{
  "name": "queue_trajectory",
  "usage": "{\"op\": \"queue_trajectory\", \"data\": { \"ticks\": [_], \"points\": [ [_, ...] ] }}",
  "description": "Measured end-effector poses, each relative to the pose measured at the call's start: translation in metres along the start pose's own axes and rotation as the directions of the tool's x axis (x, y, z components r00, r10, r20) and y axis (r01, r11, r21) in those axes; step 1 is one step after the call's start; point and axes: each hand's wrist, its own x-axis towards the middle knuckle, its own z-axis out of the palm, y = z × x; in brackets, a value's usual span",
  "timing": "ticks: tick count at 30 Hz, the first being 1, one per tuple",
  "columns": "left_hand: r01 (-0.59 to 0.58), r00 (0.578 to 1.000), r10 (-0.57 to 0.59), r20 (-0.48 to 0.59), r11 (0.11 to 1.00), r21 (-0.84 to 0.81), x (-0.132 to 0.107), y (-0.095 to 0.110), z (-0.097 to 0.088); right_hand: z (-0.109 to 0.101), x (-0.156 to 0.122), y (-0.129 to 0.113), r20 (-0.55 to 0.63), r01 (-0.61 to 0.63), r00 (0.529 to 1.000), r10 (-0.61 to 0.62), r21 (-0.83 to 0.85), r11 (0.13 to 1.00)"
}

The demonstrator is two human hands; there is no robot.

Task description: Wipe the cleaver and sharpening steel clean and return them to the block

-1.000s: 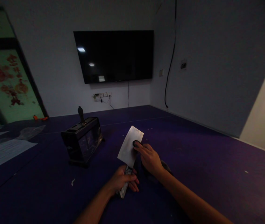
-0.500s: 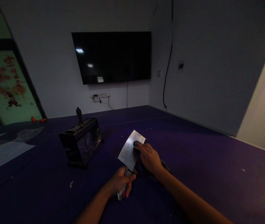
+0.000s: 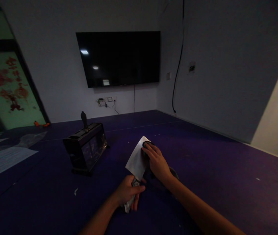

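A cleaver (image 3: 137,161) with a broad silvery blade is held up above the purple table, its blade slanting away from me. My left hand (image 3: 128,191) is wrapped round its handle (image 3: 129,203), which looks covered in a pale, crinkled wrapping. Against the far right part of the blade my right hand (image 3: 155,160) presses a dark piece (image 3: 148,143) under its fingertips; what it is, I cannot make out. Beneath the right wrist a dark, rounded thing (image 3: 174,173) shows, mostly hidden by the forearm. To the left stands a black knife block (image 3: 87,147) with one dark handle (image 3: 83,119) sticking up.
Printed paper (image 3: 8,160) and a clear plastic bag (image 3: 31,139) lie on the left of the purple table (image 3: 209,166). A small white scrap (image 3: 75,192) lies nearer. Orange objects (image 3: 40,124) are by the door. A television (image 3: 121,58) hangs on the wall.
My right hand's fingers have slid slightly up the blade toward its far right corner, with the dark piece under them. The left hand keeps its hold. The whole view has shifted slightly.
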Motion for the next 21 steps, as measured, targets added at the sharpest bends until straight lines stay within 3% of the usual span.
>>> {"op": "queue_trajectory", "data": {
  "ticks": [6,13,21],
  "points": [
    [0.004,1.0,-0.004,-0.02,1.0,0.003,0.0,0.0,-0.001,-0.001,-0.002,-0.001,0.042,-0.024,0.999,0.026,-0.042,0.999],
    [-0.039,0.998,0.038,-0.05,0.999,-0.026,0.001,0.0,0.001,-0.003,-0.004,-0.014,0.053,0.022,0.998,-0.022,0.015,1.0],
    [-0.031,0.998,0.03,-0.06,0.999,-0.014,0.003,-0.002,0.0,-0.004,-0.004,-0.012,0.053,0.041,0.998,-0.042,0.015,0.999]
  ]
}}
